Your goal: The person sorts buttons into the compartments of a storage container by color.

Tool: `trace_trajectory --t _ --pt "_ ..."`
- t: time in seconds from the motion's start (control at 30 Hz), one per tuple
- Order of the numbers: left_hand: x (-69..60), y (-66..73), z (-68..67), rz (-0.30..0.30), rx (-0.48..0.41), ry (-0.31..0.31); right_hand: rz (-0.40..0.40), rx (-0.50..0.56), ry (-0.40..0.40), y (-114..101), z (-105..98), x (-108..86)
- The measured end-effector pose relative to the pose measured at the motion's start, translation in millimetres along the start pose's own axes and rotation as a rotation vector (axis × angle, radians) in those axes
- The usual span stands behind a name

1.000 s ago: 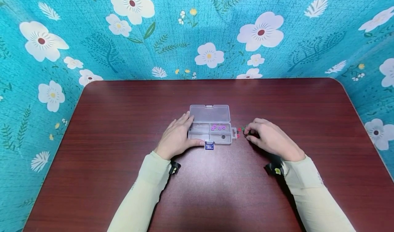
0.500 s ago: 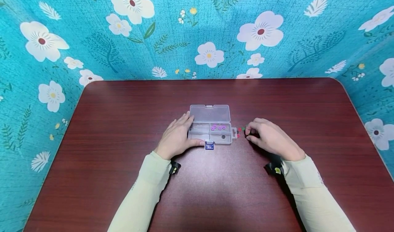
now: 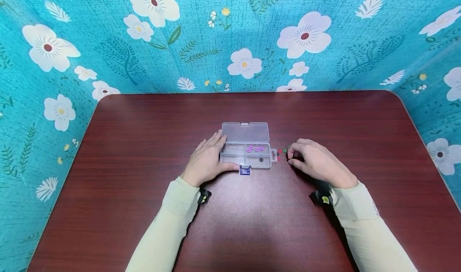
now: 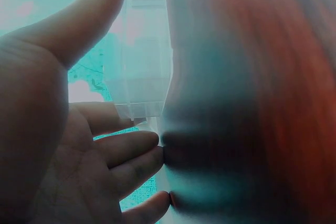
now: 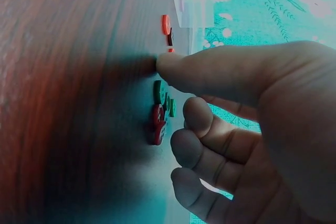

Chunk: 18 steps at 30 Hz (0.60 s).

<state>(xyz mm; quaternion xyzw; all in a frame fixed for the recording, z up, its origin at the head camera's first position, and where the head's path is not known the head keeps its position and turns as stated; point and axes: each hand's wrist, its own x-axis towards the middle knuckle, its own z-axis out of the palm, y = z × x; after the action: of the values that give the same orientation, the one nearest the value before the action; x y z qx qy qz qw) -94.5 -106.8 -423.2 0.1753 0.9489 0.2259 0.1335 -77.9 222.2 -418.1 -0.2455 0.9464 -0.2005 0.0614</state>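
Observation:
A clear compartment box lies on the table, its lid folded back and its blue latch at the front. Several purple buttons sit in the back right compartment, a dark button in the front right one. My left hand rests against the box's left end, fingers extended, thumb along the front edge. Beside the box, my right hand is over loose buttons, thumb tip at the tabletop and fingers bent. Green, red and black buttons show around it; no held button is visible.
The box's hanging tab reaches toward the loose buttons on its right. A reddish-brown table with rounded back corners spreads all around. Turquoise flowered cloth stands behind and at both sides.
My right hand has drawn very slightly to the right, and more of the green buttons shows beside its fingertips. The left hand and the box stay where they were.

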Motion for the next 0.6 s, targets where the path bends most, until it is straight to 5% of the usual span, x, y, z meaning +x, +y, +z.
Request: trace_trajectory --t 0.6 --pt "-0.7 4.2 -1.1 -0.007 0.004 -0.003 -0.037 0.001 0.03 -0.4 -3.4 2.4"
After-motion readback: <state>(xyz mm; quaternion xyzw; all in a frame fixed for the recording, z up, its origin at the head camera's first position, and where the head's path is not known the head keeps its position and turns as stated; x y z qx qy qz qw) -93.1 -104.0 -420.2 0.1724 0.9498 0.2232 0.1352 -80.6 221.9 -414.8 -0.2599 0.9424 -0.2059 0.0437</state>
